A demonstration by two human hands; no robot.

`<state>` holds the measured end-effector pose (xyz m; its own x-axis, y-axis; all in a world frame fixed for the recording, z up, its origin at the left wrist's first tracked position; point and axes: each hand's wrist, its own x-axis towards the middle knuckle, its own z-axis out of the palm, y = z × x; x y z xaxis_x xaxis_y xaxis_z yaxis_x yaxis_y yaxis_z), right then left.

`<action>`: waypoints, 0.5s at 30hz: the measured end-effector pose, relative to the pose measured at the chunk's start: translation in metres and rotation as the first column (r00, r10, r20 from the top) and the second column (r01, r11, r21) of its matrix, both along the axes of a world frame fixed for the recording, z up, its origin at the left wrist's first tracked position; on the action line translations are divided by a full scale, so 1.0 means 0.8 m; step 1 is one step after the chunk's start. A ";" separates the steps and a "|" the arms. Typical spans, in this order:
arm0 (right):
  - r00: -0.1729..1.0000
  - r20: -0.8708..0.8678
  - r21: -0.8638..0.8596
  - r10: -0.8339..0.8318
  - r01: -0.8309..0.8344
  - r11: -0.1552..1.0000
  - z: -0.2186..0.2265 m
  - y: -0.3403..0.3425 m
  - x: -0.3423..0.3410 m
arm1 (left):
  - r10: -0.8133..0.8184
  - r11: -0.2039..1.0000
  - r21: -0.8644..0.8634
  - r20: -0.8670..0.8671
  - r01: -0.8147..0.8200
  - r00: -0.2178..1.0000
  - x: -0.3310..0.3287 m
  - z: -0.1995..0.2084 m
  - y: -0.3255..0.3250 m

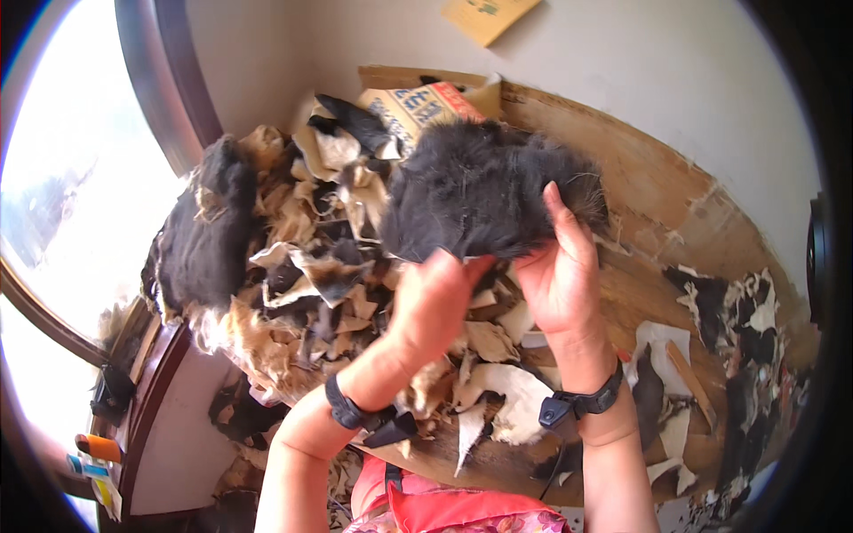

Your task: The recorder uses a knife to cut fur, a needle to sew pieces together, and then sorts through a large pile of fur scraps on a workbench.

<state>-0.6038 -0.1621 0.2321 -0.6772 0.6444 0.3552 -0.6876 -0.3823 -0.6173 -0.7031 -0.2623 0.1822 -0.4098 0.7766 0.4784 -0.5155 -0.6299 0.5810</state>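
A piece of black fur [480, 191] is held up over the heap, its hairy side facing me. My right hand [569, 275] grips its right end, thumb upright in front and fingers underneath. At the lower edge, my left hand [435, 298] is closed on the fur; it is slightly blurred and its fingertips are hidden. Below and behind lie many cut scraps of hide [355, 204], pale on the skin side, with black or tan hair. A dark strap with a small black device circles each wrist.
A wooden table [640, 284] carries the heap. Black fur [213, 231] is piled at its left, near a bright window [71, 160]. A printed paper sack [422, 107] lies at the back. More scraps [737, 320] lie right. An orange-capped item [98, 447] sits lower left.
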 end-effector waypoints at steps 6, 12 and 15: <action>0.970 0.130 0.145 -0.206 0.187 0.972 -0.025 0.077 0.140 | -0.045 0.996 -0.052 0.355 0.068 0.934 0.047 -0.005 0.027; 0.992 0.101 -0.228 -0.076 0.097 0.969 -0.083 0.157 0.247 | 0.120 0.989 -0.110 0.240 -0.096 0.963 0.147 -0.027 0.060; 0.994 -0.083 -0.357 0.070 -0.095 0.929 -0.118 0.180 0.255 | 0.195 0.976 -0.123 0.148 -0.177 0.970 0.183 -0.005 0.074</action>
<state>-0.3999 -0.0179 0.1379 -0.7157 0.6806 0.1566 -0.6795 -0.6269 -0.3811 -0.5567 -0.2031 0.1781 -0.6155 0.7233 0.3130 -0.4862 -0.6611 0.5715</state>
